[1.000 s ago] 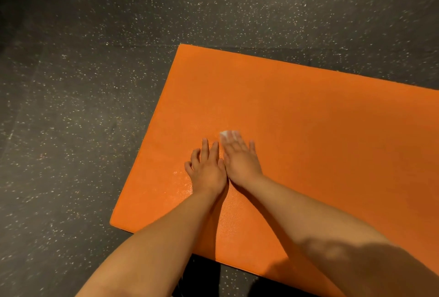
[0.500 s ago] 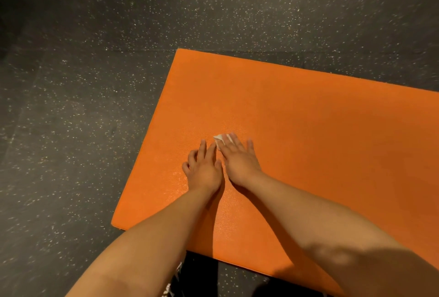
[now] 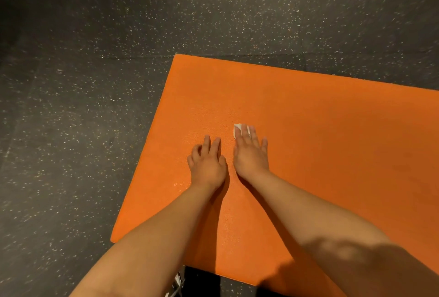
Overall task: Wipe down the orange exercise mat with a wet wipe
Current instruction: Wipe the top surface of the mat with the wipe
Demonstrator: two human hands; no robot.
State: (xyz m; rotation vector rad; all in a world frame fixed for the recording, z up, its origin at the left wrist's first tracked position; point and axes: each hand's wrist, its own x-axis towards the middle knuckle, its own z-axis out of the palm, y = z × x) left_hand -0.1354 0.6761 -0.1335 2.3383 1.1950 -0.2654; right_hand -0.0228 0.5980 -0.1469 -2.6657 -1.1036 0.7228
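- An orange exercise mat lies flat on a dark rubber floor flecked with pale specks. One corner of the mat points away from the person, and its right side runs out of the head view.
- Both bare arms reach forward over the near edge of the mat, and the two hands sit side by side near its left end, close together but not touching.
- The right hand lies palm down with its fingers straight and laid flat. It grasps nothing and only presses down on a white wet wipe.
- The wet wipe lies on the mat under the right fingertips. Only a small folded patch of it shows, past the index and middle fingers.
- The left hand rests palm down on bare mat just left of the right hand. Its fingers are spread and a little bent at the knuckles, and it holds nothing and does not touch the wipe.
- A few small wet glints show on the mat just left of the left wrist.
- A shadow falls across the right forearm near the lower right corner.
- At the bottom edge, between the forearms, a small black-and-white thing shows past the mat's near edge. What it is cannot be told.
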